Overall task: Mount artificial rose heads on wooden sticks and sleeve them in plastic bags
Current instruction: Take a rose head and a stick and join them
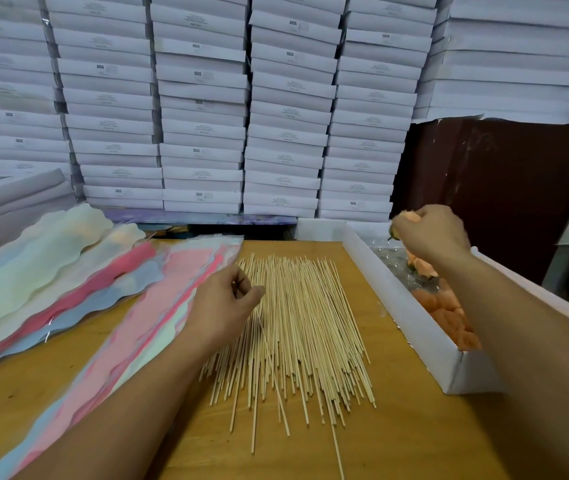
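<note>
A heap of thin wooden sticks (304,327) lies spread on the wooden table (397,438). My left hand (222,303) hovers over the heap's left edge and pinches one stick (269,355), which slants down toward me. My right hand (430,232) is raised above the far end of a long white box (411,320) and grips a peach rose head (409,216); only a bit of petal and green base shows past my fingers. More peach rose heads (449,310) lie in the box on crinkled plastic. Pastel plastic bags (137,306) lie in overlapping stacks to the left.
A wall of stacked flat white boxes (203,109) rises behind the table. A dark brown board (497,192) stands at the back right. More white boxes (9,199) lean at the far left, above the bag stacks.
</note>
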The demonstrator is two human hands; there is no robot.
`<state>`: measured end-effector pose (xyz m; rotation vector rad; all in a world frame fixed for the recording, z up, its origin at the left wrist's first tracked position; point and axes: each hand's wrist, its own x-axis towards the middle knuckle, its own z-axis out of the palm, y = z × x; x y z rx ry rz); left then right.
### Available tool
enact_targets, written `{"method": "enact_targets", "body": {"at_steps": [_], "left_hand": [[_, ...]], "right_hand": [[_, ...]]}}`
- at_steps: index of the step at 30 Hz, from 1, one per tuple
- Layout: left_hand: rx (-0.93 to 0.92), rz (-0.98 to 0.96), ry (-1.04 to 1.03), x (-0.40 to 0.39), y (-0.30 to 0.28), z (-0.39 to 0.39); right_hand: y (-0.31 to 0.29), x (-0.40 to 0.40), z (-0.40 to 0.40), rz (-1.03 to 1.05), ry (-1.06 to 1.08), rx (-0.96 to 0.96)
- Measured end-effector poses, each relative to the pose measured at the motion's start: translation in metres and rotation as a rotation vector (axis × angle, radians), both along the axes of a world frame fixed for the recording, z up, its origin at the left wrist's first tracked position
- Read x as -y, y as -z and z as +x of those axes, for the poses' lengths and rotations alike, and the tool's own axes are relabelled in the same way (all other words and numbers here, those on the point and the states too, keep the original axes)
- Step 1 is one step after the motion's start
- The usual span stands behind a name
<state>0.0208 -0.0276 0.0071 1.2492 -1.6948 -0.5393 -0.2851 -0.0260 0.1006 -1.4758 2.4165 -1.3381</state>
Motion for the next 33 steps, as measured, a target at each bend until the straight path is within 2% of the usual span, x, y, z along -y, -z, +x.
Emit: {"method": "enact_targets", "body": {"at_steps": [4, 9, 12, 19, 22, 25, 27, 30, 33], "left_hand": [[-0.024, -0.009, 0.083, -0.004, -0.003, 0.000], [-0.118, 0.055, 0.229, -0.009, -0.006, -0.001], [-0.156, 0.066, 0.310, -0.011, -0.006, -0.003], [-0.048, 0.036, 0.310, -0.010, -0.005, 0.000], [-0.028, 0.044, 0.248, -0.008, -0.004, -0.001], [-0.090, 0.082, 0.132, -0.004, -0.003, 0.000], [-0.141, 0.100, 0.068, -0.001, -0.003, 0.001], [-0.217, 0.104, -0.031, 0.005, -0.004, 0.004], [-0.261, 0.093, -0.119, 0.010, -0.004, 0.008]], "right_hand": [[0.001, -0.015, 0.056, -0.040, -0.232, 0.067], [0.027, -0.027, 0.114, 0.158, -0.434, 0.010], [0.041, -0.027, 0.138, 0.221, -0.467, -0.068], [0.058, -0.019, 0.154, 0.253, -0.515, -0.061], [0.057, -0.018, 0.150, 0.279, -0.653, 0.186], [0.059, -0.013, 0.141, 0.291, -0.600, 0.435], [0.065, -0.007, 0.136, 0.320, -0.511, 0.362], [0.077, 0.003, 0.136, 0.405, -0.460, 0.066], [0.079, 0.008, 0.144, 0.405, -0.441, -0.022]]}}
